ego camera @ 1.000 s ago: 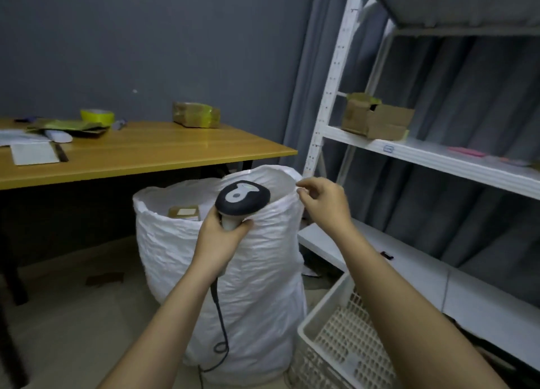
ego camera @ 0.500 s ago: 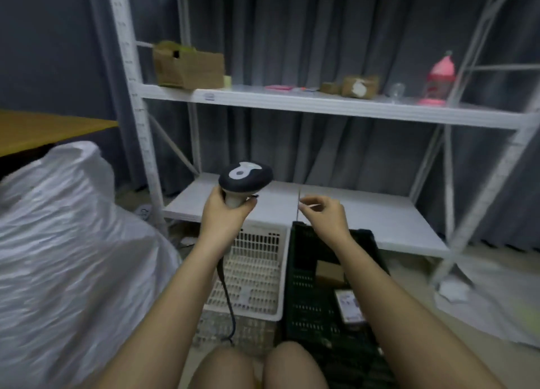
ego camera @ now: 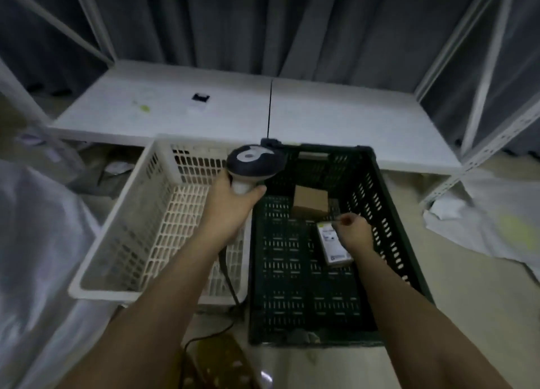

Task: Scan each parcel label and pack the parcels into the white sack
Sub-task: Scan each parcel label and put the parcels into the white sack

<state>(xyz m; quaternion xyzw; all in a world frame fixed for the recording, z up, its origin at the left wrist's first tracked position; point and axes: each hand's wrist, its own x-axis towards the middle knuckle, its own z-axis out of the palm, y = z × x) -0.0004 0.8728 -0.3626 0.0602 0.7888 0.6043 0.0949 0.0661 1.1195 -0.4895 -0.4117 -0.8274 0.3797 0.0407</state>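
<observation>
White basket (ego camera: 122,236) beside black crate (ego camera: 388,213); low shelf (ego camera: 336,120) behind.

The white sack (ego camera: 35,242) is smeared by motion blur and cut off by the left edge, so its mouth cannot be seen. The print on the labelled parcel (ego camera: 333,242) in the black crate (ego camera: 388,213) is too small to read, and the right hand (ego camera: 355,232) covers its upper corner. The scanner (ego camera: 255,163) handle is mostly hidden inside the left hand (ego camera: 230,210), and its cable (ego camera: 230,283) passes behind the left forearm.
</observation>
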